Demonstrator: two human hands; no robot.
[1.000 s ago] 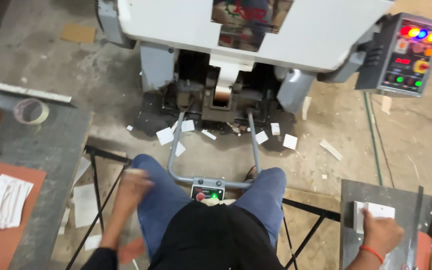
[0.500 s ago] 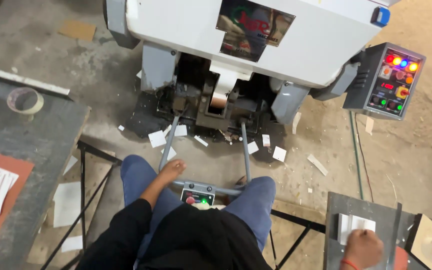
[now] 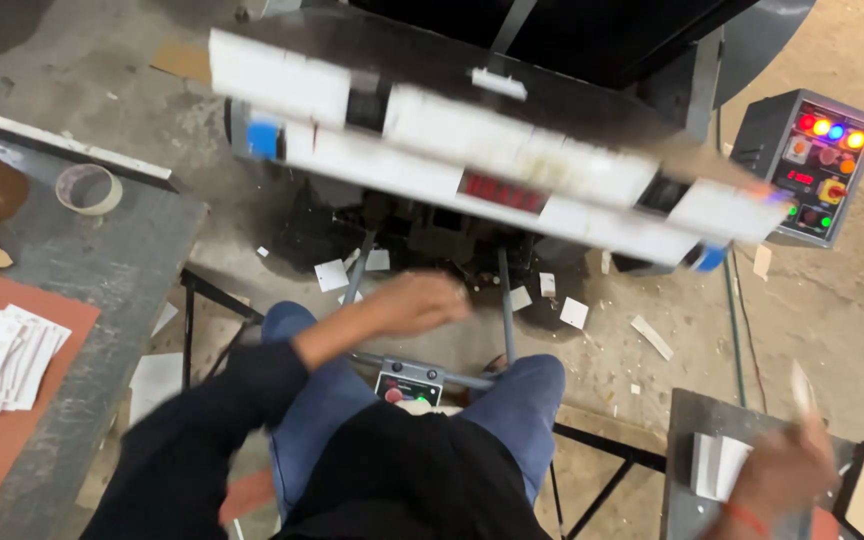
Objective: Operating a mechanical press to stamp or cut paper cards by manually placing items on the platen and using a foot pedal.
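Seated before the press point(image 3: 492, 190), the person extends the left hand point(image 3: 417, 300), blurred and apparently empty, toward its open platen; whether those fingers are spread cannot be told. Meanwhile the right hand point(image 3: 777, 470) lifts a white card point(image 3: 802, 388), fingers clamped on it, just above the card stack point(image 3: 717, 465) on the right tabletop point(image 3: 687, 420). Good practice: grip one card only, by its edge, keeping both hands clear as the platen closes.
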